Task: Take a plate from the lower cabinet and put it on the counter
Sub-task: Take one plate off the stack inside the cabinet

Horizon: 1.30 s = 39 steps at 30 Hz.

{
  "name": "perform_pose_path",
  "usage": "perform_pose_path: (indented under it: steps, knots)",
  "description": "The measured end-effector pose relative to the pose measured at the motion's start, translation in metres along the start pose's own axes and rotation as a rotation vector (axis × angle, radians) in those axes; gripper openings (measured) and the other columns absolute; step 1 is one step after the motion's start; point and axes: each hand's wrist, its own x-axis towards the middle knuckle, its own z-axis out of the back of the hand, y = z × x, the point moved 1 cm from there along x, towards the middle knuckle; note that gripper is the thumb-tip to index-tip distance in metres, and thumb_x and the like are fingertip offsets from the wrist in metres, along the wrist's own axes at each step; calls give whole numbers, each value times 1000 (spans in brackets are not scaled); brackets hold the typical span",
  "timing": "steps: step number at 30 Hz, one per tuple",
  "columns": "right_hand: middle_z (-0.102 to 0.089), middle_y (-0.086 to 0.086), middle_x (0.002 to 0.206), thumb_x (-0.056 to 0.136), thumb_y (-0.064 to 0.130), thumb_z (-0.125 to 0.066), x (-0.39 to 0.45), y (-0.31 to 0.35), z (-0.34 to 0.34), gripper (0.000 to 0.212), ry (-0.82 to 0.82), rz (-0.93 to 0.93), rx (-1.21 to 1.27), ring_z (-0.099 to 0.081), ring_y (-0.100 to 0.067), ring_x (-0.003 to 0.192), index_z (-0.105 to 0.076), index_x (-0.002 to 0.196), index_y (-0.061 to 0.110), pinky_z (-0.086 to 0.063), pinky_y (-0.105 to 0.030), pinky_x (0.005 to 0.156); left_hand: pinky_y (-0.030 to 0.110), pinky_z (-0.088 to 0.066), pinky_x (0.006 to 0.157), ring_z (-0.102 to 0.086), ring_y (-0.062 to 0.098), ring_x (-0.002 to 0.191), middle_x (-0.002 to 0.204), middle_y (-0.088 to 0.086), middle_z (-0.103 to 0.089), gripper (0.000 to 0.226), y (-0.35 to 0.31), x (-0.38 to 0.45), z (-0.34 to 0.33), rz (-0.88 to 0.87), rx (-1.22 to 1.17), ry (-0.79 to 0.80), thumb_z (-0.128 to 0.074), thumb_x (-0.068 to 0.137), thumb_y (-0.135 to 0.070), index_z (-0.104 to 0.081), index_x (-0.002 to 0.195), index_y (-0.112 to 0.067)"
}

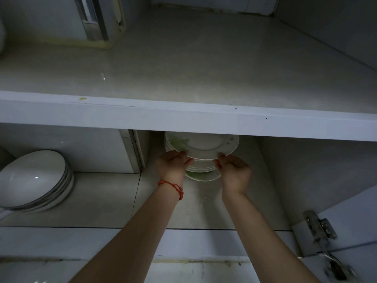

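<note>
A white plate with a faint green pattern (pixel 204 145) is held just under the counter's front edge, inside the lower cabinet. My left hand (pixel 172 163) grips its near left rim and my right hand (pixel 234 170) grips its near right rim. The plate is raised above a stack of similar plates (pixel 201 172) that stands on the cabinet floor. The pale stone counter (pixel 183 64) spreads above, and its white front edge (pixel 183 117) hides the far part of the plate.
A stack of white bowls with dark rims (pixel 34 180) sits in the cabinet compartment to the left, behind a divider (pixel 136 152). The open door's metal hinge (pixel 320 231) is at the lower right. A metal fixture (pixel 91 17) stands at the counter's back left.
</note>
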Motion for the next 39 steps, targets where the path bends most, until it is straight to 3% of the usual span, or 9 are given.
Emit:
perform_pose_path:
  steps: [2,4,6,11,17,24,32,36,39]
  knots:
    - [-59,10,41,80,-8,-64,-4,1,4,30,8,-11,-24,-59,0,42,-58,55,8,-51,-10,47,43,-51,81,-56,36,87,72,12,-57,31,0,-4,3,2,-13,-33,-45,84,16,-47,61,-4]
    - [-60,3,50,79,-8,-64,-8,1,10,30,4,-23,-46,-59,-3,45,-59,55,9,-52,-11,48,31,-60,61,-61,31,74,65,9,-60,32,1,-11,6,-39,45,-47,-51,80,17,-52,56,-4]
    - [-61,-1,59,78,-7,-65,-10,2,16,29,-1,-50,-43,-60,-10,55,-60,56,11,-55,-15,52,23,-59,52,-62,24,70,69,9,-62,31,3,-19,10,-49,72,-19,-52,79,18,-58,59,-5]
    - [-69,7,52,80,-5,-64,-15,6,29,29,11,-100,7,-66,-10,62,-65,59,15,-58,-22,57,33,-56,71,-62,34,88,87,18,-63,19,3,-36,17,-41,73,31,-49,78,20,-61,82,6]
    - [-71,11,54,82,-3,-62,-20,15,46,23,13,-121,14,-68,-4,58,-64,67,13,-56,-17,51,19,-58,55,-64,19,75,81,10,-65,21,2,-55,30,-48,83,64,-50,81,16,-62,96,9]
    - [-73,6,59,80,-3,-66,-42,21,62,15,76,-185,-36,-70,-7,60,-68,74,11,-54,-16,48,21,-58,55,-65,17,71,80,8,-66,20,5,-67,52,-28,94,-24,-53,79,16,-65,82,2]
    - [-74,-1,80,80,-1,-66,-84,19,87,10,82,-327,-114,-70,-14,77,-70,80,9,-58,-20,61,22,-59,54,-69,10,60,63,-3,-72,19,14,-97,78,4,159,-102,-53,77,17,-67,82,5]
    - [-73,-2,83,80,-1,-66,-107,28,96,11,50,-400,-142,-68,-16,82,-70,80,9,-58,-25,72,21,-58,53,-66,16,67,69,3,-69,24,14,-119,83,61,158,-169,-52,78,17,-68,70,0]
    - [-73,-1,82,80,-1,-67,-126,39,101,12,26,-453,-151,-69,-15,80,-70,80,10,-58,-23,66,21,-58,52,-64,17,65,54,-2,-68,31,9,-135,85,87,170,-205,-51,77,19,-63,57,-2]
